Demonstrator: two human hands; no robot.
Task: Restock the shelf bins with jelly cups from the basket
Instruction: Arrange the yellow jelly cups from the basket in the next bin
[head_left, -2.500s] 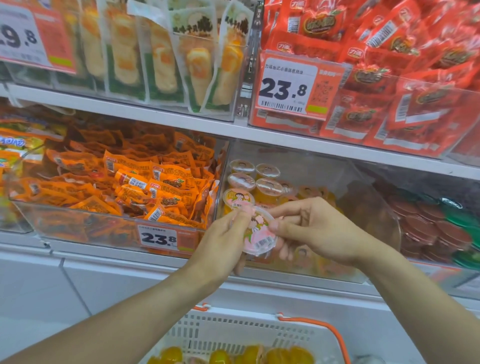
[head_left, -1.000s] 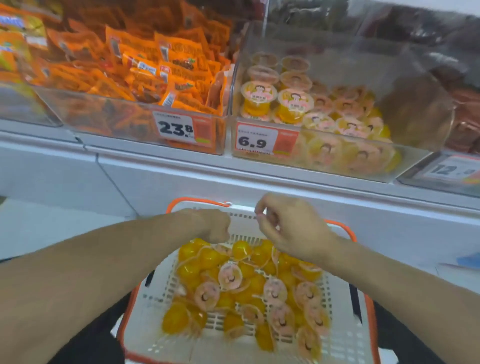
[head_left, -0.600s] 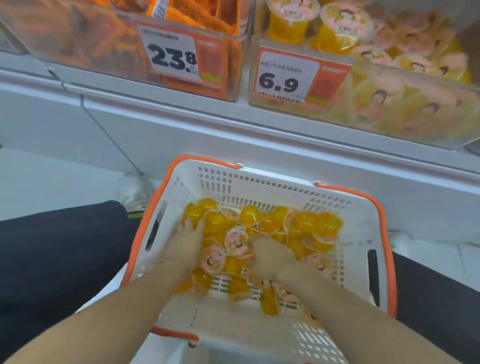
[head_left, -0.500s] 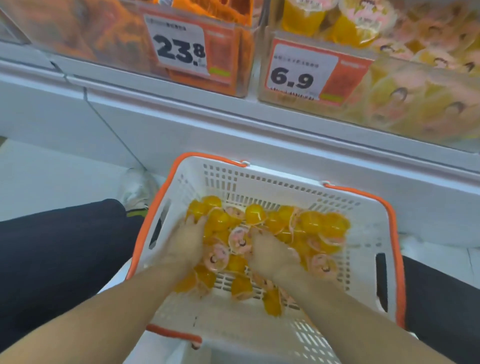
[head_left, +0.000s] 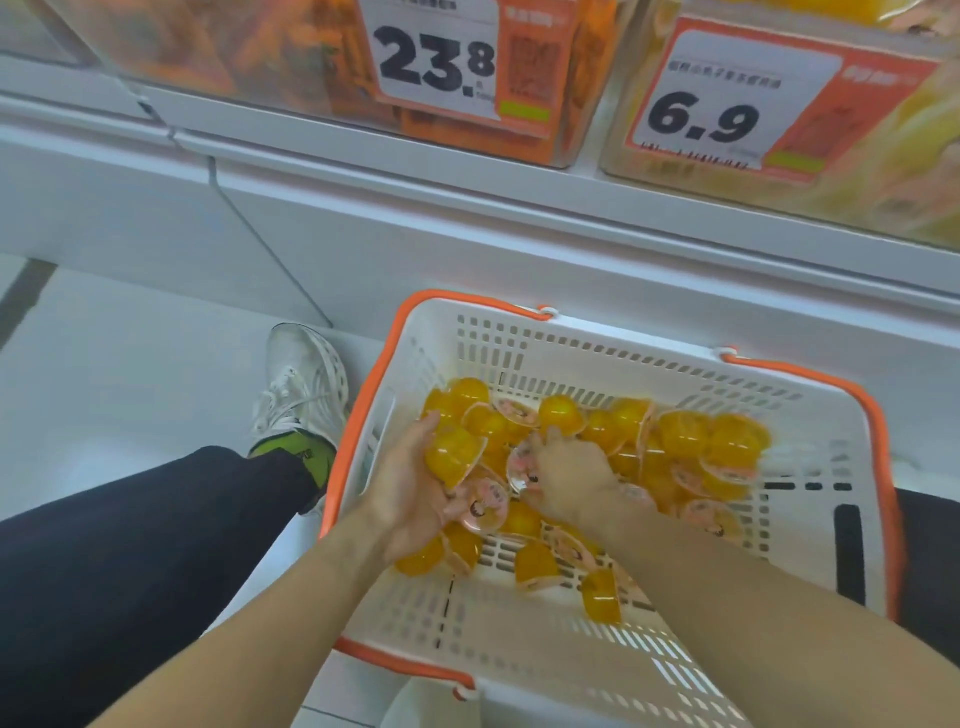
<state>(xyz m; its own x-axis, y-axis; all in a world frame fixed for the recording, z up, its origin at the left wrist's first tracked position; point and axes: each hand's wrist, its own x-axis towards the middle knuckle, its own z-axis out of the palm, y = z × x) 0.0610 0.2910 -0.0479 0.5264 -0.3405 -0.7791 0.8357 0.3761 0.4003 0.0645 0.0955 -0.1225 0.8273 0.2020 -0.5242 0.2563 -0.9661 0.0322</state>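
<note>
While both hands gather jelly cups (head_left: 670, 447) heaped toward the far edge of the basket (head_left: 524, 623), the left hand (head_left: 415, 488) cradles several in curled fingers; the right hand (head_left: 566, 478) pinches one. Pickup step; next, lifting them to the bin (head_left: 857, 171) above.

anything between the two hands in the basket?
Head view: jelly cups. The left hand cradles an orange cup with a pink-lidded cup below it; the right hand touches another lidded cup. No bare basket floor shows there.
</note>
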